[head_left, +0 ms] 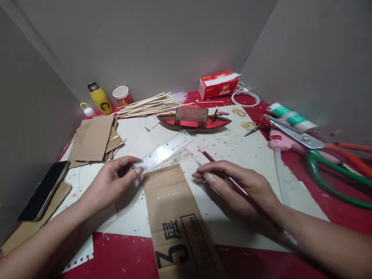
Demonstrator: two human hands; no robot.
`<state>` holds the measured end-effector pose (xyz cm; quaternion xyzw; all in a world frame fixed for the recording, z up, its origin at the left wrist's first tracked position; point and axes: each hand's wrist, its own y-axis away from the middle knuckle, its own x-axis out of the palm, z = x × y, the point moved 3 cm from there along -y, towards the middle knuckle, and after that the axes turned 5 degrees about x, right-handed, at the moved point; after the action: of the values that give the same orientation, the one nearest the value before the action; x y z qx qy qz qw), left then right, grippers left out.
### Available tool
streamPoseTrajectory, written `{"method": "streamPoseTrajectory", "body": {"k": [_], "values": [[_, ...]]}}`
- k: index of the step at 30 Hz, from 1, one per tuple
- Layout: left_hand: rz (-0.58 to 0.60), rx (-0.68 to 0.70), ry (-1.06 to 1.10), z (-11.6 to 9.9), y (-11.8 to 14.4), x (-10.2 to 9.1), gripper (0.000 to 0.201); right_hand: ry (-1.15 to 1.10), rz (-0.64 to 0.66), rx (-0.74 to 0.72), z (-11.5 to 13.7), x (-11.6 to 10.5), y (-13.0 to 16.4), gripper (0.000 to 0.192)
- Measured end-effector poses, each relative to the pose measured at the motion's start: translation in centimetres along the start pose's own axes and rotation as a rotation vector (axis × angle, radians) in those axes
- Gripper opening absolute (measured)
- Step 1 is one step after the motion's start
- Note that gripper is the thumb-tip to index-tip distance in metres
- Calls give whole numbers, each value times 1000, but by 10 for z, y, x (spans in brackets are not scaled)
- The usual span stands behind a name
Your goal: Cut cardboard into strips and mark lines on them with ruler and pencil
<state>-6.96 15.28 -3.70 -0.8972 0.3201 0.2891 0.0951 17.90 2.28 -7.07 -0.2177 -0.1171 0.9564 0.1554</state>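
Observation:
My left hand [112,182] pinches the near end of a clear plastic ruler [164,152], which slants up to the right across the white work sheet [232,147]. My right hand [235,184] holds a thin red pencil [207,157] whose tip points up-left toward the ruler. Between my hands lies a long cardboard strip [171,209] with black print on it, its top edge just under the ruler. A small red and brown model boat [194,119] sits further back on the sheet.
Cardboard pieces [93,138] and a black phone [43,190] lie at left. A yellow bottle [100,99], paper cup [122,95] and wooden sticks [151,104] stand at the back. Tissue box [217,84], green-handled scissors [319,159], pink glue gun [280,141] and a tube [290,116] at right.

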Motion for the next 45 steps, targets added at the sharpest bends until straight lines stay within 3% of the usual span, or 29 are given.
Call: {"method": "streamPoseTrajectory", "body": {"k": [3, 8, 13, 22, 32, 40, 45], "values": [[31, 5, 40, -2, 0, 2, 26, 93, 0, -99, 0, -1, 2, 12], [22, -6, 147, -5, 1, 15, 18, 62, -130, -48, 1, -5, 3, 12], [36, -97, 363, -2, 11, 21, 19, 52, -137, -21, 4, -4, 2, 12], [49, -312, 681, 4, 23, 30, 40, 64, -116, -28, -3, -2, 1, 10], [46, -294, 646, 10, 24, 41, 34, 105, -89, -47, 0, 1, -1, 11], [4, -275, 566, 8, 21, 38, 32, -57, -56, 107, -10, 3, 3, 19], [-30, -303, 622, 8, 19, 36, 35, -179, -65, 202, -14, 4, 7, 24]]}}
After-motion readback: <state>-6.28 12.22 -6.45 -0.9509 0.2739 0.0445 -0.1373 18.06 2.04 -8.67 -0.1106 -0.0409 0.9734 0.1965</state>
